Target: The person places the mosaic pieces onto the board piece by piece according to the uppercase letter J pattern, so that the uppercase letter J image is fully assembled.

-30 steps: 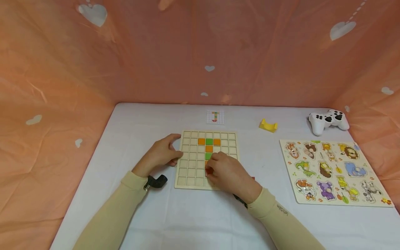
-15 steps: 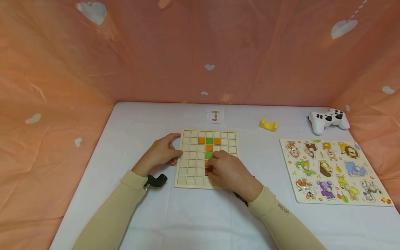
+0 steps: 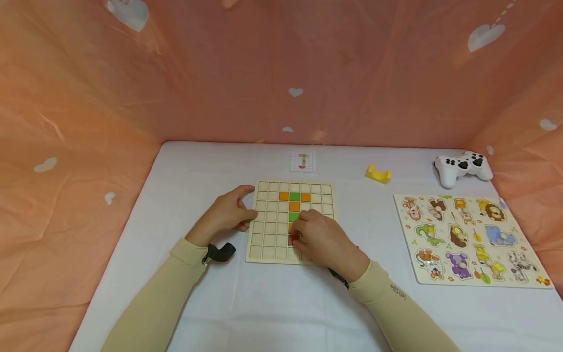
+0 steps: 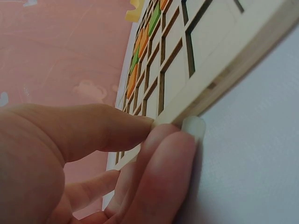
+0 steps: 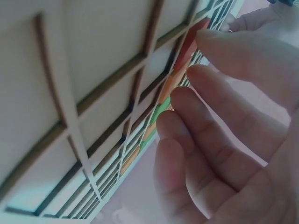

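Note:
A light wooden grid board (image 3: 270, 228) lies on the white table. My left hand (image 3: 224, 212) holds its left edge; in the left wrist view the thumb (image 4: 112, 126) presses on the rim while other fingers curl against the side. Orange and green square tiles sit in a row near the top, and a column of tiles runs down from the green tile (image 3: 294, 196). At the column's lower end, my right hand (image 3: 325, 239) has thumb and forefinger at a red tile (image 3: 292, 240). The right wrist view shows the thumb tip against this red tile (image 5: 190, 43), other fingers loosely bent.
Behind the board lies a small card (image 3: 303, 162) with a coloured J pattern. A yellow cradle-shaped piece (image 3: 378, 174) stands to its right. Farther right are a white game controller (image 3: 463, 168) and a wooden animal puzzle (image 3: 475, 239). A patterned orange curtain (image 3: 281, 68) encloses the table.
My right thumb and fingers have shifted slightly at the red tile, and more of it shows now. The left hand has stayed at the board's edge. The head view has tilted a little.

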### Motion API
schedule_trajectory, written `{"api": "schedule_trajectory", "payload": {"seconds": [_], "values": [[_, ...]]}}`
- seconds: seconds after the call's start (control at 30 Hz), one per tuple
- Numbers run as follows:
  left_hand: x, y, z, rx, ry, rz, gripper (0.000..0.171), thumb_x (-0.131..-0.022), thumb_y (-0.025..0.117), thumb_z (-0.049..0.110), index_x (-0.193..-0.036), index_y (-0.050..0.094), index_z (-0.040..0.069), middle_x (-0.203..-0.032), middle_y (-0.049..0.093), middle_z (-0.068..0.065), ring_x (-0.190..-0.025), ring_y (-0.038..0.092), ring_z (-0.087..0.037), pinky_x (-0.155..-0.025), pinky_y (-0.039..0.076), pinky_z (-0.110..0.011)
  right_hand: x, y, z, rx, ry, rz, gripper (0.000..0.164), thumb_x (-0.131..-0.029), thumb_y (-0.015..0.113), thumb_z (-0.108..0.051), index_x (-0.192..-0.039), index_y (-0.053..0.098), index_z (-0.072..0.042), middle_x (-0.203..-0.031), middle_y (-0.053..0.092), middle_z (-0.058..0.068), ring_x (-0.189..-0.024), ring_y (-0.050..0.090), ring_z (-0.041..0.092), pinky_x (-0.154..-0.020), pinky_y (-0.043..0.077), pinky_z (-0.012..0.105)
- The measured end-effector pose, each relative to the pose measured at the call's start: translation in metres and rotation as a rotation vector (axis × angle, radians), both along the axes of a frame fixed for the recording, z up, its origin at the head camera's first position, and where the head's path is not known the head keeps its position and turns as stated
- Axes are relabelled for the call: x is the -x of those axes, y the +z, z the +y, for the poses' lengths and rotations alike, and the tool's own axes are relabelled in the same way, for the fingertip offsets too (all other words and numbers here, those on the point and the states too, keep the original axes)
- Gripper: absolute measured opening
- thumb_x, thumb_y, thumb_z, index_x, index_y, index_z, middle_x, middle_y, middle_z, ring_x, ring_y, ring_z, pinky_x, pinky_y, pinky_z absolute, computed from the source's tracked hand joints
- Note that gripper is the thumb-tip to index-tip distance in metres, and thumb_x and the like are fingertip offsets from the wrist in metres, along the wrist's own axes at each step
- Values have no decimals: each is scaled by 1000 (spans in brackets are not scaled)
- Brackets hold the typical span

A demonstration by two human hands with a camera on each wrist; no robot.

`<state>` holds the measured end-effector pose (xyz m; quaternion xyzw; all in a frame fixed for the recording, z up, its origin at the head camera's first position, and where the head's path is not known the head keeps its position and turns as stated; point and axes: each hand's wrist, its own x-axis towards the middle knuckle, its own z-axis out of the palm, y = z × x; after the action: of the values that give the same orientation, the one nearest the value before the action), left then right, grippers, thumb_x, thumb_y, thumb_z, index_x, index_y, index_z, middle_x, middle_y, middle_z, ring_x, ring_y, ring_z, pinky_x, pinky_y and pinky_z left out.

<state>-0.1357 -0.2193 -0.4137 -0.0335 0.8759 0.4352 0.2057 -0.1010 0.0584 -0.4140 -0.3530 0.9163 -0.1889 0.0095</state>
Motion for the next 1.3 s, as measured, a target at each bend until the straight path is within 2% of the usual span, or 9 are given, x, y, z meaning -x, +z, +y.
{"api": "schedule_trajectory", "payload": {"seconds": [0.2,0.4,0.63,0.8,1.0,1.3], "values": [[1,-2,0,-9,-5,7,81,-96,76,17,-167,39,17,-88,69,-10,-66,73,-17,-66,66,-31,2,6,13,23,-21,-1,8,-90,81,-13,-97,82,-15,-97,69,-4,-95,64,17,-76,60,32],[0,-4,-1,-9,5,0,80,-96,75,17,-167,39,16,-88,69,-10,-66,72,-16,-65,65,-30,4,12,47,14,-66,3,15,-93,80,-16,-106,81,-8,-105,73,2,-105,68,22,-86,64,40],[0,-5,0,-21,22,-14,80,-96,77,17,-167,39,18,-91,69,-11,-67,72,-16,-66,65,-29,-3,7,95,-17,-119,17,13,-90,82,-14,-103,80,-10,-106,73,1,-103,68,21,-87,62,43],[0,-5,0,-22,19,-9,80,-96,77,17,-167,39,18,-92,68,-11,-67,72,-16,-67,65,-30,-12,2,117,-42,-139,-8,16,-89,86,-15,-104,81,-13,-107,73,-1,-106,69,21,-91,62,44],[-1,-5,-1,-13,21,-1,80,-96,77,17,-166,40,18,-93,67,-11,-67,72,-17,-67,65,-30,-17,-2,123,-51,-136,-36,21,-88,85,-10,-107,81,-17,-109,72,-4,-107,68,18,-91,62,43],[1,-5,-1,-14,4,-1,80,-96,76,17,-167,39,18,-93,67,-11,-68,73,-17,-68,66,-32,-16,-10,120,-30,-89,-14,20,-88,86,-10,-106,81,-18,-101,69,-7,-96,63,10,-80,59,33]]}}
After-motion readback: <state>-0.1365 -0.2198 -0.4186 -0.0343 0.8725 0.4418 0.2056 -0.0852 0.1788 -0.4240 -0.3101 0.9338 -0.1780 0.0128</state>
